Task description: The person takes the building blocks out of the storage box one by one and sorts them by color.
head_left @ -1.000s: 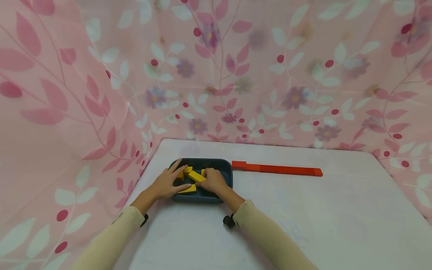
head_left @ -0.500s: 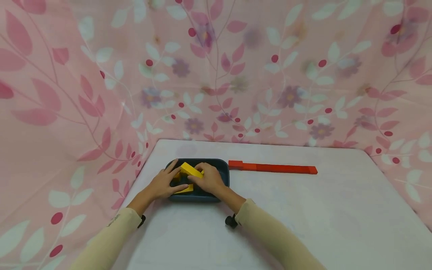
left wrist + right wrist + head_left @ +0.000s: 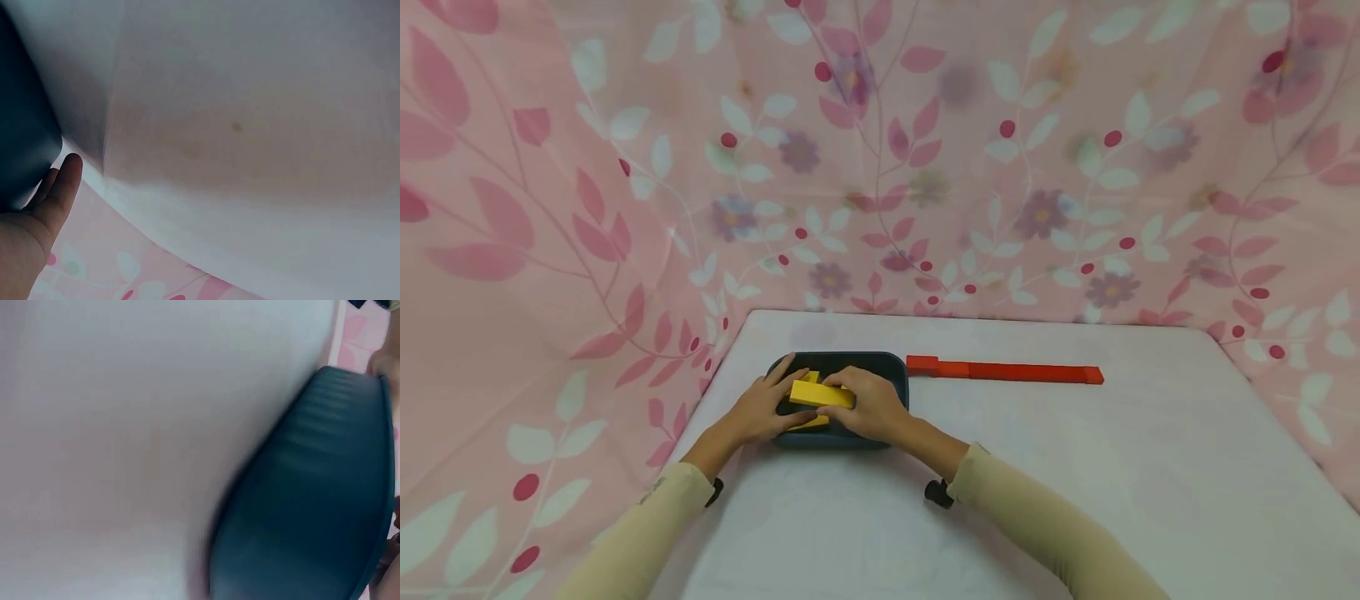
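Inside the dark blue tray (image 3: pixel 868 360), my right hand (image 3: pixel 874 405) pinches a yellow block (image 3: pixel 816 394) between thumb and fingers. The block is held over the tray, lying nearly level. At the tray's left side my left hand (image 3: pixel 758 412) rests with its fingers spread over the rim. Its thumb reaches toward another yellow block (image 3: pixel 811 423) low in the tray. A further yellow block (image 3: pixel 808 377) is partly hidden behind the held one. In the left wrist view, fingers (image 3: pixel 62 187) lie along the tray's outer wall (image 3: pixel 25 125). The right wrist view mostly shows the tray's side (image 3: pixel 306 487).
A row of red blocks (image 3: pixel 1007 372) extends rightward from beside the tray's far right corner. The leftmost red block (image 3: pixel 922 365) sits higher than the others. White cloth (image 3: pixel 1037 475) covers the table, and a pink floral curtain (image 3: pixel 970 208) hangs behind and to the left.
My right hand has picked the yellow block up from among the others, and the block has turned from slanted to nearly level. The left hand stays at the tray's left side.
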`<state>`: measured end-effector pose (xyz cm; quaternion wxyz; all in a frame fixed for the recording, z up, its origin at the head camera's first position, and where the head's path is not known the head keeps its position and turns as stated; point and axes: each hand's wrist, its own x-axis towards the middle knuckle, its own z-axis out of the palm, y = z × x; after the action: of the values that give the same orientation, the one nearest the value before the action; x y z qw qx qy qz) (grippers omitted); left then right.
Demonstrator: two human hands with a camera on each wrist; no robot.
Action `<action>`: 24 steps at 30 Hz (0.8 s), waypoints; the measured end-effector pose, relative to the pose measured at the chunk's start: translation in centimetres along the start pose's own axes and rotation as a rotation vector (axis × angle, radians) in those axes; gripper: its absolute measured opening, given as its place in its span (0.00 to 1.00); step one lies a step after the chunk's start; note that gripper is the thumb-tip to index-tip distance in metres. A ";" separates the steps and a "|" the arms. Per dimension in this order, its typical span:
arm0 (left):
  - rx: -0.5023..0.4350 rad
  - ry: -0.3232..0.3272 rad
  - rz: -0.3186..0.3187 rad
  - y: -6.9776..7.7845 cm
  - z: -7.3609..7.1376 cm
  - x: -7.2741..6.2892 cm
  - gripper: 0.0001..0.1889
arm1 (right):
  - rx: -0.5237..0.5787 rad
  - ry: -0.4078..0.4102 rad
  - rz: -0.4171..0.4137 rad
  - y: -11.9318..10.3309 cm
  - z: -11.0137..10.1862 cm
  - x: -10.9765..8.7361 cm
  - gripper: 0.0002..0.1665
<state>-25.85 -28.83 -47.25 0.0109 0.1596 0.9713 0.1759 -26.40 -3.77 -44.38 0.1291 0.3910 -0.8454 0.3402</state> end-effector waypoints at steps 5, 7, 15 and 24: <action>-0.017 -0.005 -0.016 0.1 -0.1 -0.1 0.47 | 0.141 -0.023 0.088 0.2 -0.8 -0.1 0.24; -0.017 -0.003 -0.011 0.2 -0.1 0.0 0.47 | 0.190 -0.017 0.120 0.4 -1.2 -0.2 0.23; -0.014 -0.008 -0.006 0.2 -0.1 0.2 0.45 | 0.211 -0.051 0.197 1.6 -3.4 -1.4 0.22; 0.006 -0.028 -0.003 -0.1 -0.1 0.3 0.47 | 0.205 0.005 0.268 4.2 -6.2 -4.8 0.19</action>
<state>-26.14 -28.84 -47.15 0.0240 0.1607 0.9719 0.1705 -26.67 5.10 -44.18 0.0441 0.2852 -0.8504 0.4400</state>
